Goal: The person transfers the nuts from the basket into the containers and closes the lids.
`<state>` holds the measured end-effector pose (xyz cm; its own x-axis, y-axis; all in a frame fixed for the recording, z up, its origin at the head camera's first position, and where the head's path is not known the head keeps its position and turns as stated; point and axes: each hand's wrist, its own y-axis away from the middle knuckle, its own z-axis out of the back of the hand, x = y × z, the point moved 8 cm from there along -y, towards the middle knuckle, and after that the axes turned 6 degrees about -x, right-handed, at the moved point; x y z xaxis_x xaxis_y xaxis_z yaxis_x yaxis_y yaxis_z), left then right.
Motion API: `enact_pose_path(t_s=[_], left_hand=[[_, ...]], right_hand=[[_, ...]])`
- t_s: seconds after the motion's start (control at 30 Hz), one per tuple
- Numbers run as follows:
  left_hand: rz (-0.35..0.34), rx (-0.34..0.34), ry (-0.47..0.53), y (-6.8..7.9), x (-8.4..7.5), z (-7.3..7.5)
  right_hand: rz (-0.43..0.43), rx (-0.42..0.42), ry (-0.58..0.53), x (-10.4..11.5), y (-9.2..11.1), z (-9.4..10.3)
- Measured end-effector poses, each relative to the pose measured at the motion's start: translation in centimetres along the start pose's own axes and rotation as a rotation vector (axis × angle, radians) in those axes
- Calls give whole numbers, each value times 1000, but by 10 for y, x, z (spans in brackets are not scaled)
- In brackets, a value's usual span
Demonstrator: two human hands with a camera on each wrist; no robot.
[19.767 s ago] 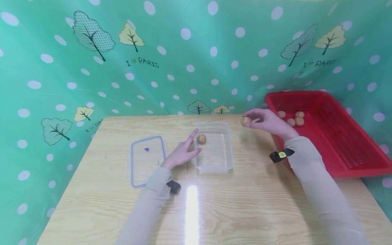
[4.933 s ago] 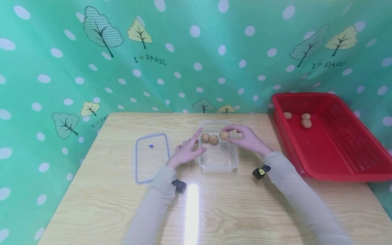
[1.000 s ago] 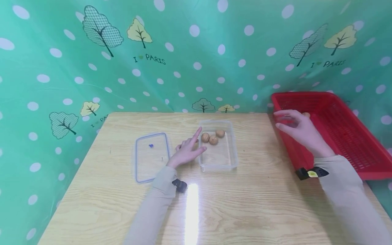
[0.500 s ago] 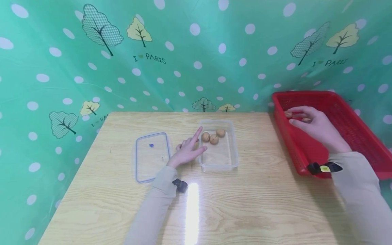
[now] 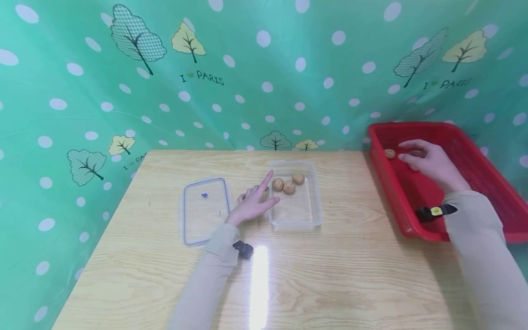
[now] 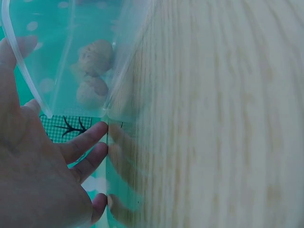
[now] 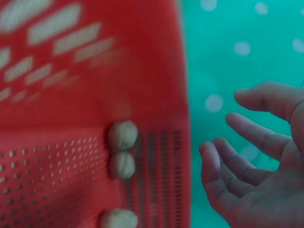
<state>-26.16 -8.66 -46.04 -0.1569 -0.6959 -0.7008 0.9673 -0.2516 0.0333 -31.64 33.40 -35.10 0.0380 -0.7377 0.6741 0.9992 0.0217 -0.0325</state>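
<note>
The clear plastic container [image 5: 295, 225] stands mid-table with three walnuts [image 5: 289, 187] near its far left corner. My left hand [image 5: 252, 205] rests at its left side, fingers spread, with index finger and thumb at the rim. In the left wrist view, the other fingertips [image 6: 100, 128] touch the table beside the wall. Over the red basket [image 5: 402, 215] is my right hand [image 5: 433, 162], fingers loosely bent and nothing between them. Three walnuts [image 7: 122, 165] lie in the basket in the right wrist view; the hand partly covers them in the head view.
A clear lid with a blue seal [image 5: 204, 213] lies flat left of the container, a small blue piece [image 5: 204, 195] on it. The basket's raised near rim stands at the table's right. A green dotted cloth [image 5: 231, 59] hangs behind the table.
Walnuts in the container rise from one to three over the earlier frames; my right hand sets the third there. Since then it has moved right, over the basket. My left hand stays put.
</note>
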Motion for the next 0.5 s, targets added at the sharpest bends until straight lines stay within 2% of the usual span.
enact_pose_path(t_s=[0.23, 0.5], left_hand=[[13, 12, -3, -1, 0, -1], [11, 10, -3, 0, 1, 0]], right_hand=[[-20, -18, 2, -27, -17, 2], [-60, 8, 6, -53, -30, 4]])
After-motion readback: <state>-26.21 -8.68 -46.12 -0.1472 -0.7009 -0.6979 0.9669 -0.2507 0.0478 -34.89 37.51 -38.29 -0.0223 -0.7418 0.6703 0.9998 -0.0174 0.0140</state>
